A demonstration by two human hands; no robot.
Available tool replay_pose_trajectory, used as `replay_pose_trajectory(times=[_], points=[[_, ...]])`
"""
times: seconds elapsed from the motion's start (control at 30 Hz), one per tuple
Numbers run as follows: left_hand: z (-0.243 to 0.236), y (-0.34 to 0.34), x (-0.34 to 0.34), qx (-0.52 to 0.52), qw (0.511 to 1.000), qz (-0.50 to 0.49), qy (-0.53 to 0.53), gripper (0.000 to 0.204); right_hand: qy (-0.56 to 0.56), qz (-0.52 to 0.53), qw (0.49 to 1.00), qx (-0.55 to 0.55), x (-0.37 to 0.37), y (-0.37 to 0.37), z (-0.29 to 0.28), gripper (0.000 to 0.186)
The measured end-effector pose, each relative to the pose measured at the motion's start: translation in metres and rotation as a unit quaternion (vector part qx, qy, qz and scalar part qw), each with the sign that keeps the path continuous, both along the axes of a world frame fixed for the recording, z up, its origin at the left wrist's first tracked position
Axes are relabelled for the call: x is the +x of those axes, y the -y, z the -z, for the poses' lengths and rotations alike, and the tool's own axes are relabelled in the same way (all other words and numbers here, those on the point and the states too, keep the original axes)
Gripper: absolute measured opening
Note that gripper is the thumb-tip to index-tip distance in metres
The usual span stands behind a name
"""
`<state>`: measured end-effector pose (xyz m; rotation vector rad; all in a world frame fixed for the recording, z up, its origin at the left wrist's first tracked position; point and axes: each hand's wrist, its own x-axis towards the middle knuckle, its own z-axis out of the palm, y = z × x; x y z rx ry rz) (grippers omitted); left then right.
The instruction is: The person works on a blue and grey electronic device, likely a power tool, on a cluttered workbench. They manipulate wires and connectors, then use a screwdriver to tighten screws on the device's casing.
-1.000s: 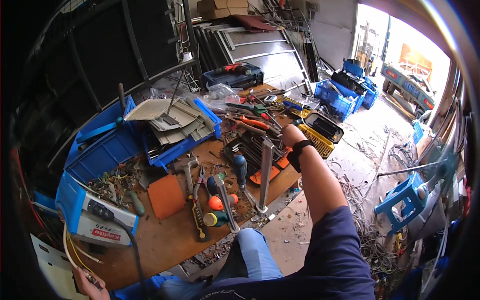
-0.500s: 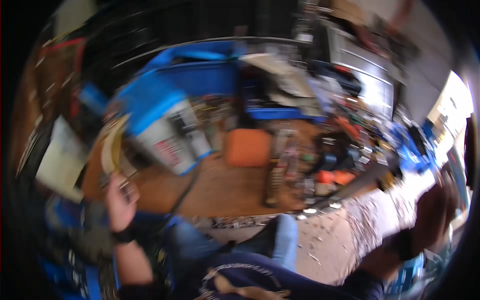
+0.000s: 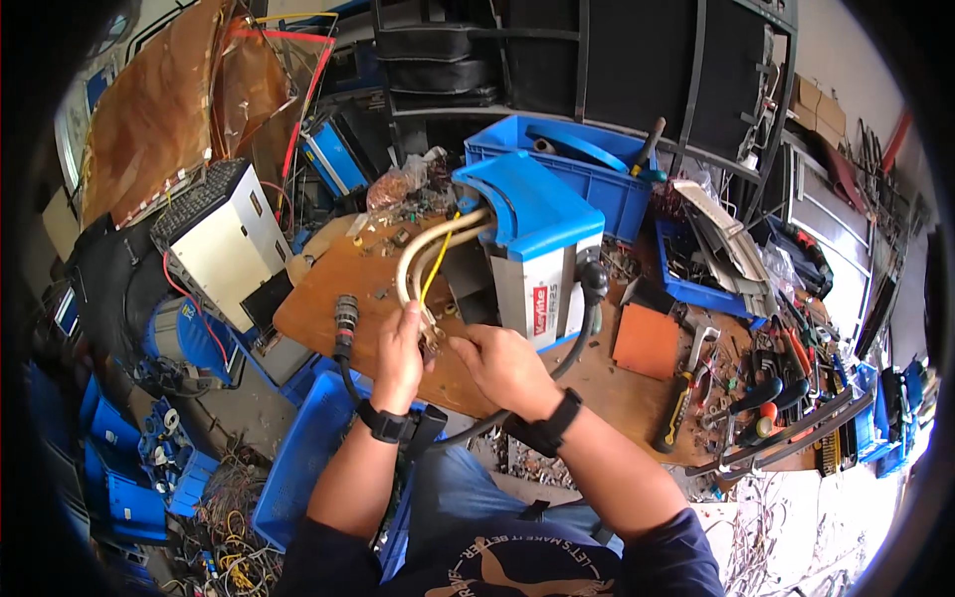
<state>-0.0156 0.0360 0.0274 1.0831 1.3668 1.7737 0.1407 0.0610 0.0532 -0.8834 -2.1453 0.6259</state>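
Observation:
My left hand [image 3: 398, 363] grips two cream cables [image 3: 406, 261] and a thinner yellow wire [image 3: 436, 267] near their ends, where small metal fittings show. Right beside it my right hand [image 3: 505, 370] is closed at those ends; what exactly its fingers hold is hidden. The cables run from a blue-and-white machine [image 3: 542, 279] on the brown wooden table [image 3: 313, 308]. A thick black cable [image 3: 570, 356] with a plug [image 3: 592, 282] at the machine passes beneath my right forearm. A dark connector [image 3: 345, 323] on a black lead lies left of my left hand.
Blue crates [image 3: 617, 209] stand behind the machine and by my legs [image 3: 298, 458]. An orange plate [image 3: 645, 341] and scattered tools [image 3: 756, 393] cover the right of the table. A white case [image 3: 217, 244], leaning brown sheets [image 3: 144, 124] and tangled wires [image 3: 234, 527] crowd the left.
The view has swung left from the tools and doorway toward the machine. My right hand has come from among the tools to my left hand, which has risen with the cables.

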Motion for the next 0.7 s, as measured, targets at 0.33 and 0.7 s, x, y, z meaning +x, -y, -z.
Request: replay_pose_trajectory(times=[0.33,0.7], points=[[0.013,-0.001,-0.007,0.004,0.997,0.056,0.051,0.034,0.055,0.037,0.992,0.109,-0.036,-0.003,0.019,0.036],[0.008,0.004,0.004,-0.017,0.998,0.039,0.040,0.038,0.030,-0.096,0.991,0.088,-0.013,-0.006,0.007,0.017]])
